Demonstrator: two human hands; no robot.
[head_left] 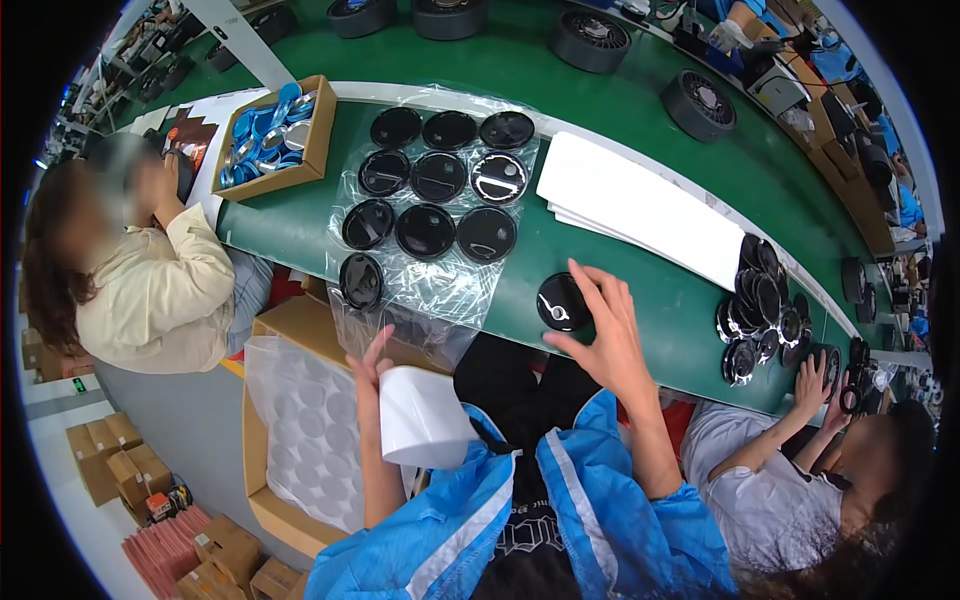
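**While the right hand (612, 345) bends around a black lid (560, 303), a white curved sheet (425, 415) sits by the left hand (369, 380)**

Where the person in the blue jacket (400, 560) sits, the black lid lies on the green desk (685, 320), close to the near edge. The right hand is at the lid's right side. Its grip is apart, with the thumb below the lid and a finger above it. I cannot tell if they touch it.

The left hand is lower, in front of the desk. Its fingers are spread, but the white curved sheet hides part of it, so I cannot tell if its grip is clamped.

On the desk, clear plastic (440, 292) carries 10 more black lids (425, 231): 3 rows of 3, plus 1 at the near left. White sheets (640, 205) lie to the right, then a messy pile of black round parts (762, 290). A brown box (318, 140) of blue and silver round things (262, 150) stands on the left. Below is an open carton (257, 430). 1 person (160, 290) sits at the left and 1 more (760, 490) at the right.
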